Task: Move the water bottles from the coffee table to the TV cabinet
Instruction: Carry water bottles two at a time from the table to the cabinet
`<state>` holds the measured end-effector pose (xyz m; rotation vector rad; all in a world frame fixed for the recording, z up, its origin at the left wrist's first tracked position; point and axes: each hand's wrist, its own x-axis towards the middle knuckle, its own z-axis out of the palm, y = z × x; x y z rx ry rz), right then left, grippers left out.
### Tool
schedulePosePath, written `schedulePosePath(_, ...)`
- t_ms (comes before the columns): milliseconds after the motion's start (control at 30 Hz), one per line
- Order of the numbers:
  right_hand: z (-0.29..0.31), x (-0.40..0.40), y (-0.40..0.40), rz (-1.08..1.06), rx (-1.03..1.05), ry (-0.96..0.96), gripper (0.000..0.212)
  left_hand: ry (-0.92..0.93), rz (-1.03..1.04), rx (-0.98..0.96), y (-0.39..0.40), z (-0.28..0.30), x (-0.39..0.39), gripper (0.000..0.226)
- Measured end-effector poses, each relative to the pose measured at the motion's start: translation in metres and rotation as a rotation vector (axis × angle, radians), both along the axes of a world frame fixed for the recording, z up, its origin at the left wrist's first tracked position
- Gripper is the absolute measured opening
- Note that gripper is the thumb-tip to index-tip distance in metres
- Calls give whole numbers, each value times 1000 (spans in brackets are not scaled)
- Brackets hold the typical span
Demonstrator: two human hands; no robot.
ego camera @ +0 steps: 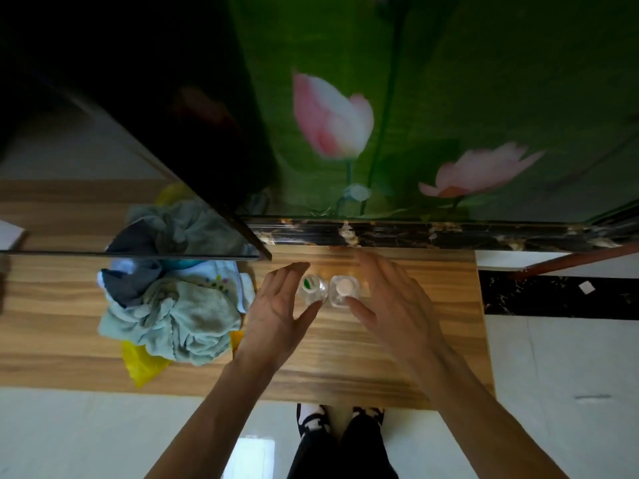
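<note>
Two clear water bottles stand upright side by side on the wooden TV cabinet [397, 340], seen from above. The left bottle [313, 288] has a green cap, the right bottle [344, 288] a white cap. My left hand [280, 305] is just left of the green-capped bottle, fingers spread, not closed on it. My right hand [390, 302] is just right of the white-capped bottle, fingers apart, its thumb tip at the bottle's near edge. Neither hand holds anything.
A black TV [138, 133] overhangs the cabinet at the left. A heap of towels and cloths [173, 312] with a yellow bag [140, 364] lies left of my hands. A green lotus wall panel [415, 115] rises behind. White floor tiles and my shoes [311, 420] are below.
</note>
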<state>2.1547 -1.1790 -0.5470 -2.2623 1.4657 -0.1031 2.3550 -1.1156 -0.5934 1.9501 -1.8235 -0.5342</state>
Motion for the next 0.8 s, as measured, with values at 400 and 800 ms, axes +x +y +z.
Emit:
schedulePosePath(400, 244, -12, 26, 173, -89, -24, 84, 50, 370, -45, 97, 232, -7, 66)
schedulePosePath(800, 399, 47, 90, 734, -301, -362, 89, -289, 883, -326, 256, 401, -18, 72)
